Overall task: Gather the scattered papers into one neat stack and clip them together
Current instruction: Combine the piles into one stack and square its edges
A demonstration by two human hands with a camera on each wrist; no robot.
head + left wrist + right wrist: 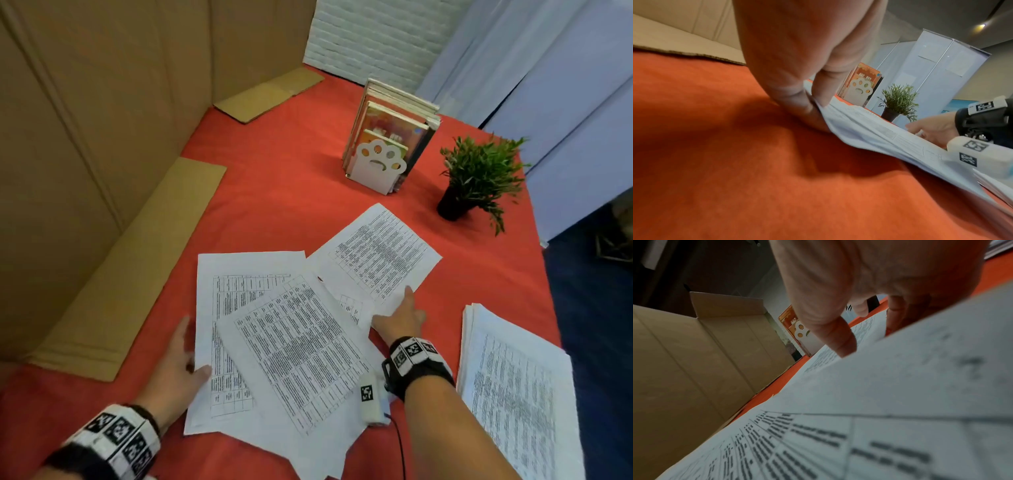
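Left hand: our left hand (178, 359) sits at the left edge of the loose sheets, thumb on top of the paper and fingers tucked under it, so it's pinching that edge. The left wrist view shows the pinch (797, 91) pretty clearly.

Right hand: our right hand (399, 317) is over by the far sheet, thumb lying on top of its near corner. In the right wrist view the fingers (898, 316) go under the paper's edge, so we'd call it a light hold on that sheet.

Papers: three loose sheets (291, 342) fanned out on the red tablecloth (274, 192), overlapping each other. The left sheet (239, 274) is partly under the middle one, and the far sheet (380, 253) sticks out at an angle toward the plant.

Other pile: a separate stack of papers (513, 383) lies to our right, apart from the fanned ones.

Clip: can't spot one in any view.

Background stuff: a paw-shaped bookend (378, 164) with books (394, 113) behind it, and a small potted plant (476, 178) just beside that.

Left side: cardboard walls (85, 137), flaps flat on the cloth.

Wrists: both wear bands with black-and-white markers (414, 353).
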